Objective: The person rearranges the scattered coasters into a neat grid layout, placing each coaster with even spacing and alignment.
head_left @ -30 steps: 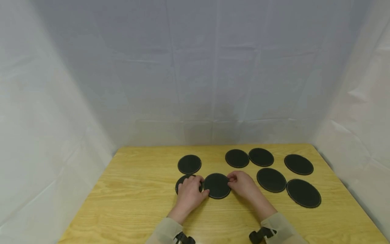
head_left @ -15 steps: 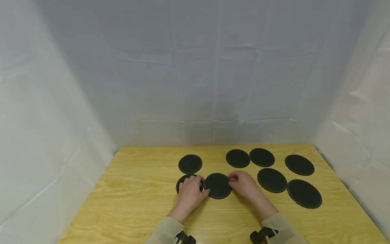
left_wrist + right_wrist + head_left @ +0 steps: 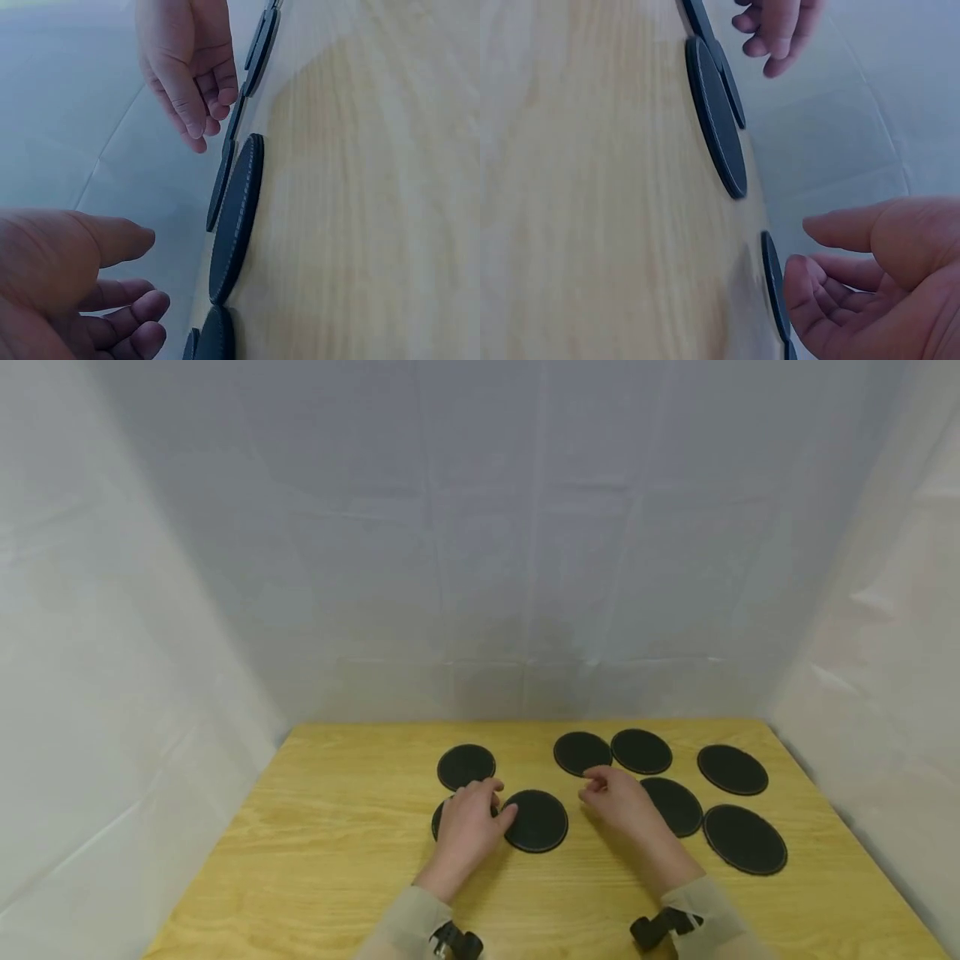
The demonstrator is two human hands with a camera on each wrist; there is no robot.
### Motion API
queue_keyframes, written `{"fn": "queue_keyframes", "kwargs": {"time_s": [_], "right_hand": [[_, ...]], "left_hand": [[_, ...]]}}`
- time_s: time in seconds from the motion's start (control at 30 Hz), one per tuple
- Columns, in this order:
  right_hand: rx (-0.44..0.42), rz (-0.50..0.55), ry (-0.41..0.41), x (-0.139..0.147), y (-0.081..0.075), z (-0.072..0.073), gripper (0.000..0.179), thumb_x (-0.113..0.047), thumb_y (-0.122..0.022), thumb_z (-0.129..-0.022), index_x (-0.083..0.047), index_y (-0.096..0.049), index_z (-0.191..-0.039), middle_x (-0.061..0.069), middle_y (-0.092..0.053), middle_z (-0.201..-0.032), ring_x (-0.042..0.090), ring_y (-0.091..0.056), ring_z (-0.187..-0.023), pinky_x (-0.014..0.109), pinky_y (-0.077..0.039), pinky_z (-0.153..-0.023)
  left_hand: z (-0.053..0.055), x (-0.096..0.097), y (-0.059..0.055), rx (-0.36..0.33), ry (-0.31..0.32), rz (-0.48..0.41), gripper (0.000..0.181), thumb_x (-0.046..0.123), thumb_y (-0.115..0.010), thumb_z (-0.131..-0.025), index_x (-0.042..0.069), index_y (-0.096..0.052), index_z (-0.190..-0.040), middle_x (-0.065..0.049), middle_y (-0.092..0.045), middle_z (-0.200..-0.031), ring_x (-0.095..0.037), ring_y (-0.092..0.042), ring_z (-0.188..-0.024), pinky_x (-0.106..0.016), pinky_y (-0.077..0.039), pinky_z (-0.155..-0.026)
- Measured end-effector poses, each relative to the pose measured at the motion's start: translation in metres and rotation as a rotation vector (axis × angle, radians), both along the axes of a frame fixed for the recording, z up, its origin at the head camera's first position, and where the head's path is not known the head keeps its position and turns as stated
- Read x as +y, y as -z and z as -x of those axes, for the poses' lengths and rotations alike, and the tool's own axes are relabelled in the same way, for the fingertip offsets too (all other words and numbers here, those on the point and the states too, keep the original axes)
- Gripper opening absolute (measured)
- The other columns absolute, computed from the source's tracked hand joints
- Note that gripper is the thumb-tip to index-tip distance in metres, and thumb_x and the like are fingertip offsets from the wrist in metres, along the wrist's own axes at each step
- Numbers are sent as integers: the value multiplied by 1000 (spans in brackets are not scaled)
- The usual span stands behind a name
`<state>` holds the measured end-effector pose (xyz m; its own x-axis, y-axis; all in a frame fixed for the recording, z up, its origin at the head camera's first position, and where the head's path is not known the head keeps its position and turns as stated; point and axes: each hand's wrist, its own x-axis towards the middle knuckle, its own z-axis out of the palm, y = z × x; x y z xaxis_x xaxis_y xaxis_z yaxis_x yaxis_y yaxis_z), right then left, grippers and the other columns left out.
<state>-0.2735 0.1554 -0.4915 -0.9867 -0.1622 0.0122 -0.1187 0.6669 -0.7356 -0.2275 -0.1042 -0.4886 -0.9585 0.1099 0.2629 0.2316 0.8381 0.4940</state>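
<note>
A round black coaster [image 3: 537, 822] with light edge stitching lies flat between my hands in the head view. My left hand [image 3: 468, 825] hovers above a second coaster [image 3: 439, 818], hiding most of it. In the left wrist view, the fingers of my left hand [image 3: 82, 292] are loosely bent, apart from the coaster [image 3: 238, 217]. My right hand [image 3: 624, 802] is raised to the right of the middle coaster, its fingertips near another coaster [image 3: 581, 752]. Nothing is between the thumb and fingers of my right hand [image 3: 877, 277] in the right wrist view.
Behind the left pair lies one coaster [image 3: 467, 767]. Several more spread to the right, among them a back coaster [image 3: 642, 752], a front right coaster [image 3: 745, 839] and a far right coaster [image 3: 732, 769]. White sheeting [image 3: 480, 568] encloses the wooden table [image 3: 315, 843] at back and sides.
Both hands have let go of the middle coaster and lifted. The right hand has moved right and away from its edge; the left has risen slightly. The coasters stay where they were.
</note>
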Motion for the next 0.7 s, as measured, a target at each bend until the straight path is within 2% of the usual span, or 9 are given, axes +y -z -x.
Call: {"fn": "queue_keyframes", "kwargs": {"time_s": [0.23, 0.47, 0.57, 0.6, 0.63, 0.67, 0.7], "right_hand": [[42, -44, 21, 19, -8, 15, 45, -14, -72, -108, 12, -63, -143, 15, -73, -112, 35, -72, -104, 52, -58, -86], [62, -125, 29, 32, -14, 31, 51, -17, -71, -109, 14, -59, -147, 17, -72, -113, 25, -70, -88, 52, -58, -85], [66, -134, 31, 37, -12, 41, 52, -17, -71, -109, 14, -57, -149, 19, -72, -115, 26, -70, -89, 53, -57, -87], [74, -143, 27, 39, -11, 44, 52, -17, -71, -109, 15, -57, -148, 19, -72, -114, 27, -70, -89, 53, -57, -87], [78, -150, 26, 40, -11, 47, 52, -17, -71, -109, 15, -57, -148, 20, -72, -114, 28, -70, -90, 54, -57, -88], [86, -159, 24, 42, -10, 49, 52, -17, -71, -109, 15, -58, -148, 20, -72, -114, 28, -70, -90, 54, -57, -89], [93, -169, 22, 43, -9, 52, 52, -17, -71, -109, 15, -58, -147, 20, -72, -113, 29, -69, -90, 55, -56, -90]], "left_hand": [[20, 16, -11, 39, -7, 24, 38, 29, -82, -102, 6, -76, -132, -7, -75, -108, -32, -68, -98, -46, -47, -81], [48, 32, -16, 52, 3, 52, 40, 30, -79, -104, 8, -75, -137, -7, -77, -115, -32, -68, -105, -48, -48, -85], [60, 39, -15, 49, 15, 46, 39, 28, -79, -104, 6, -75, -137, -9, -78, -117, -33, -70, -108, -50, -49, -87], [64, 42, -14, 50, 22, 41, 39, 28, -79, -104, 6, -75, -136, -9, -78, -116, -33, -70, -108, -51, -50, -87], [74, 42, -2, 68, 28, 42, 40, 33, -76, -106, 8, -75, -138, -8, -78, -117, -31, -70, -109, -51, -50, -89], [78, 45, 0, 64, 30, 43, 40, 33, -76, -106, 8, -75, -137, -7, -78, -116, -31, -71, -108, -52, -50, -89], [86, 47, 8, 70, 29, 49, 40, 34, -75, -106, 9, -75, -136, -7, -78, -115, -30, -71, -107, -52, -50, -89]]}}
